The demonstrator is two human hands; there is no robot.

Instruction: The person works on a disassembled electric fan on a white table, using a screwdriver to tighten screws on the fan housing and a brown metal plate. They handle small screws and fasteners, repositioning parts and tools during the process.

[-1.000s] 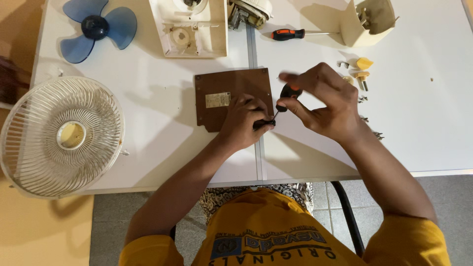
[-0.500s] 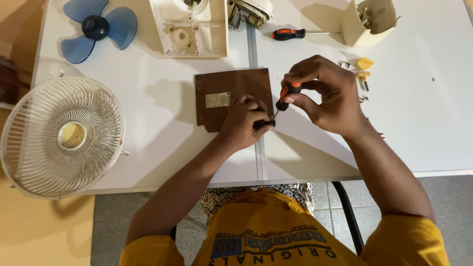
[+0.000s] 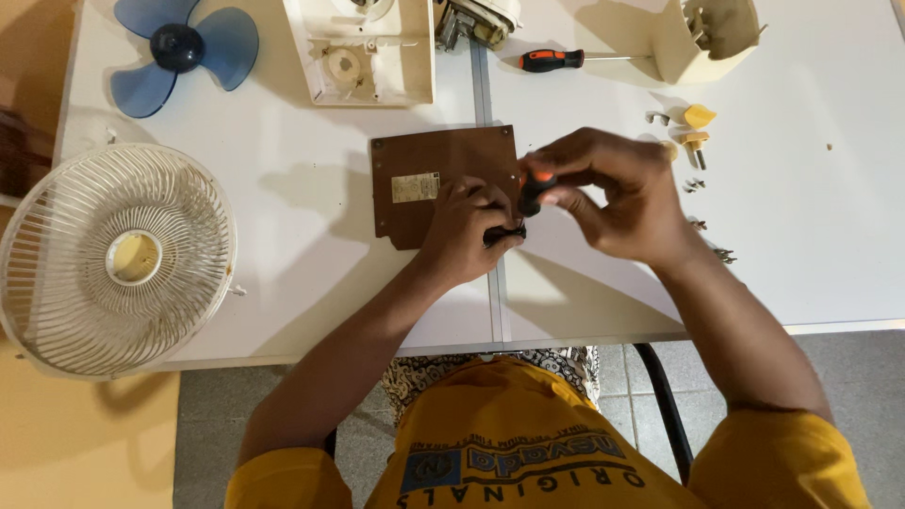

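**Hands closed on small part and screwdriver over brown panel**

While the white fan guard (image 3: 115,257) hangs over the table's left edge, its lower rim partly off the white table (image 3: 283,283), the blue fan blade (image 3: 179,49) above it is cut off by the top of the frame. Cream housing (image 3: 363,52) is also cropped at top. Brown panel (image 3: 443,179) lies flat near centre; its lower right corner is hidden under the left hand (image 3: 464,234). Left hand's fingers are pinched on a small black part (image 3: 506,232), shape unclear. Right hand (image 3: 613,193) is wrapped around a screwdriver (image 3: 531,191); tip not visible. Second screwdriver (image 3: 556,60) lies upper right; small yellow pieces (image 3: 698,118) beyond.
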